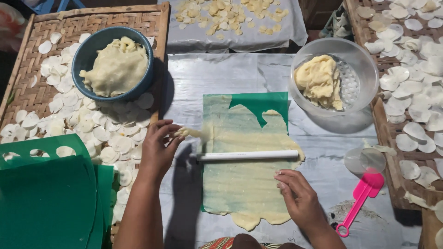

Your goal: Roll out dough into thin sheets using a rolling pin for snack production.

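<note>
With the left hand (158,145) pinching a dough scrap (187,132) and the right hand (298,196) flat and empty on the thin dough sheet (244,166), the white roller (248,155) between them lies unheld and may roll, tearing it.

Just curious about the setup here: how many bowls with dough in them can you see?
2. A blue bowl sits on the woven tray at upper left; a clear plastic bowl sits at upper right on the table. None seems hidden.
</note>
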